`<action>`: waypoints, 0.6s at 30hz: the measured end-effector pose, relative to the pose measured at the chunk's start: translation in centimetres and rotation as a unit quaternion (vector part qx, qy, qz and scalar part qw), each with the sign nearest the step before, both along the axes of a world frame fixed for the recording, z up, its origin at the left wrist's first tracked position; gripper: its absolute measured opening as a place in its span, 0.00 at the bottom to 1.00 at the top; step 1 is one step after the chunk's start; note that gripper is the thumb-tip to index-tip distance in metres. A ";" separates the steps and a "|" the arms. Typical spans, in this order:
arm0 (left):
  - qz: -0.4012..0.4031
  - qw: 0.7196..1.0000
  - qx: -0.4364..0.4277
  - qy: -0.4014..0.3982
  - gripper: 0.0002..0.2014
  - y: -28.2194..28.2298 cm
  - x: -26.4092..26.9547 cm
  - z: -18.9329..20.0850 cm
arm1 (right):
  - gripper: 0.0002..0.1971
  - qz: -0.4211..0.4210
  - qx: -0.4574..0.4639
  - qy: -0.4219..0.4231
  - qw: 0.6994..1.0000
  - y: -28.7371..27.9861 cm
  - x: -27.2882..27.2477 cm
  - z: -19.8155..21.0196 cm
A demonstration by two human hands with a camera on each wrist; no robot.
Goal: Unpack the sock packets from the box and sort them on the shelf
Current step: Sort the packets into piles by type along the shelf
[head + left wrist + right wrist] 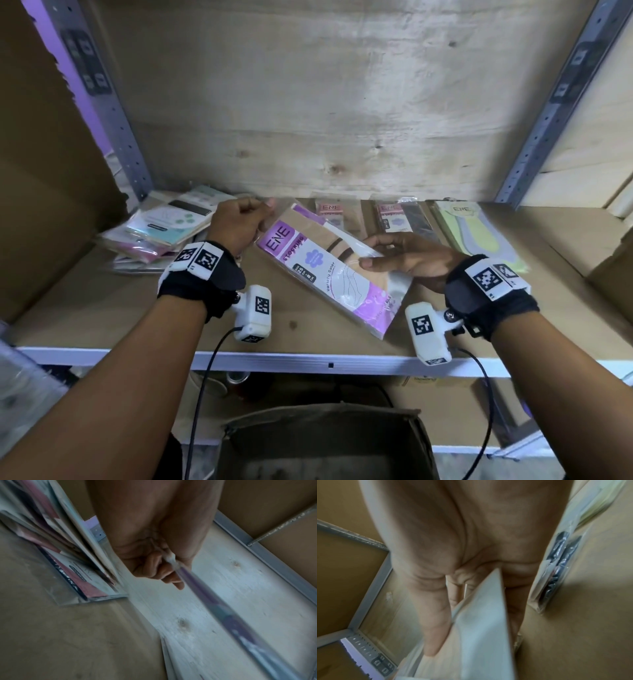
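Observation:
I hold a purple and white ENE stocking packet [329, 270] slanted just above the cardboard-lined shelf [113, 308]. My left hand [262, 210] pinches its clear top edge at the upper left. My right hand [373, 255] grips its right side, thumb on the front and fingers behind. In the left wrist view the packet [223, 601] runs edge-on out of my curled fingers [154, 569]. The right wrist view shows the packet's pale back [481, 628] between my thumb and fingers [435, 622]. The open brown box [325, 445] stands below the shelf edge.
A loose pile of mixed packets [164, 233] lies at the shelf's left. Two ENE packets [334, 212] [400, 219] and a yellow-green packet [479, 233] line the back. Metal uprights [130, 147] [534, 137] and a wooden back panel [325, 102] bound the bay.

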State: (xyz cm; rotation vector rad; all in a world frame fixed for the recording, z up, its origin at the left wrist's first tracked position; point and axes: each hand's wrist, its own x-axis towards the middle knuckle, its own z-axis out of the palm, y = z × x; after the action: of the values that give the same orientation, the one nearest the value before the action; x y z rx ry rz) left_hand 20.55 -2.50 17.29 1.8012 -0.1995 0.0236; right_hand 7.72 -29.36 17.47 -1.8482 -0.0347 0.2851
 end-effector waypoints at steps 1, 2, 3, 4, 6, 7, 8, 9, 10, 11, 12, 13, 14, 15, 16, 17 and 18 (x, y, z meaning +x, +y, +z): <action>-0.003 1.000 0.019 -0.008 0.11 0.0 0.0 -0.1 | 0.11 0.002 -0.003 0.001 1.000 -0.2 0.0 -0.1; -0.003 0.999 0.035 -0.012 0.12 0.1 0.0 -0.1 | 0.13 0.002 -0.005 0.004 1.000 -0.3 0.2 -0.2; -0.004 0.999 0.048 -0.016 0.13 0.0 0.0 -0.1 | 0.13 0.001 -0.006 0.007 1.000 -0.5 0.2 -0.3; -0.006 0.998 0.061 -0.020 0.14 0.0 0.0 -0.1 | 0.13 -0.002 -0.007 0.008 1.000 -0.6 0.2 -0.3; -0.011 0.996 0.087 -0.031 0.17 -0.3 0.0 0.0 | 0.11 -0.007 -0.006 0.010 1.000 -0.7 0.2 -0.4; -0.009 0.994 0.101 -0.039 0.19 -0.3 -0.1 0.0 | 0.10 -0.009 -0.003 0.011 1.000 -0.8 0.2 -0.4; -0.008 0.992 0.113 -0.049 0.20 -0.4 -0.2 0.1 | 0.10 -0.011 -0.001 0.010 1.000 -0.9 0.2 -0.4; -0.009 0.991 0.123 -0.057 0.20 -0.4 -0.4 0.2 | 0.11 -0.011 -0.003 0.011 1.000 -1.0 0.3 -0.5; -0.013 0.989 0.131 -0.062 0.21 -0.5 -0.6 0.2 | 0.12 -0.010 -0.008 0.013 1.000 -1.2 0.3 -0.4; -0.017 0.989 0.135 -0.064 0.21 -0.6 -0.7 0.3 | 0.13 -0.007 -0.014 0.014 1.000 -1.3 0.3 -0.4; -0.020 0.988 0.136 -0.068 0.22 -0.6 -0.9 0.3 | 0.14 -0.004 -0.020 0.014 1.000 -1.4 0.3 -0.4; -0.022 0.988 0.134 -0.073 0.24 -0.7 -0.9 0.4 | 0.16 -0.003 -0.024 0.013 1.000 -1.4 0.3 -0.4; -0.023 0.989 0.129 -0.076 0.25 -0.6 -1.0 0.5 | 0.16 -0.004 -0.024 0.013 1.000 -1.5 0.2 -0.5; -0.027 0.990 0.120 -0.076 0.25 -0.6 -1.0 0.6 | 0.17 -0.004 -0.022 0.011 1.000 -1.5 0.2 -0.4; -0.031 0.991 0.110 -0.074 0.25 -0.6 -0.9 0.6 | 0.16 -0.001 -0.022 0.008 1.000 -1.6 0.2 -0.4; -0.035 0.992 0.103 -0.070 0.25 -0.5 -0.7 0.5 | 0.16 0.002 -0.022 0.006 1.000 -1.7 0.3 -0.4; -0.038 0.992 0.099 -0.065 0.25 -0.4 -0.7 0.5 | 0.15 0.003 -0.021 0.005 1.000 -1.7 0.3 -0.4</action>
State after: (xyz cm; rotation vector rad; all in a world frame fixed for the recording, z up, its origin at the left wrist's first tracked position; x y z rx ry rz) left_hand 19.89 -2.91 17.75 1.9890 -0.3753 0.0693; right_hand 8.03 -31.11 17.10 -1.8881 -0.0273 0.3020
